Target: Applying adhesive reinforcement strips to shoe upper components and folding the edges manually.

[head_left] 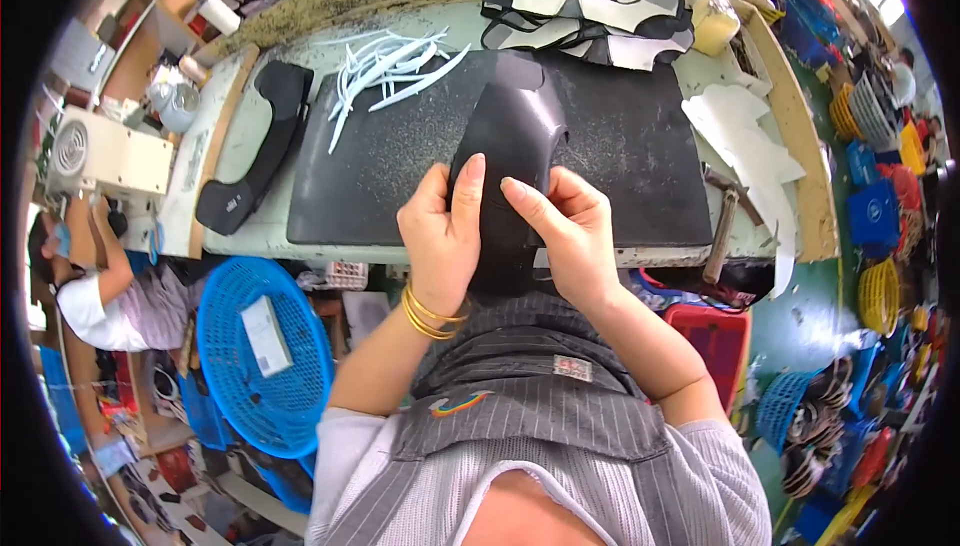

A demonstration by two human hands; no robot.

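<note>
Both my hands grip a black curved shoe-upper piece that lies over the near edge of a black work mat. My left hand, with gold bangles at the wrist, presses its thumb on the piece's left side. My right hand pinches the piece's right side with the forefinger stretched across it. A heap of thin white strips lies on the mat's far left corner.
A stack of black-and-white cut pieces sits at the table's far edge. A long black shaped piece lies left of the mat, white sheets and a hammer to its right. A blue basket stands lower left; another person works at the left.
</note>
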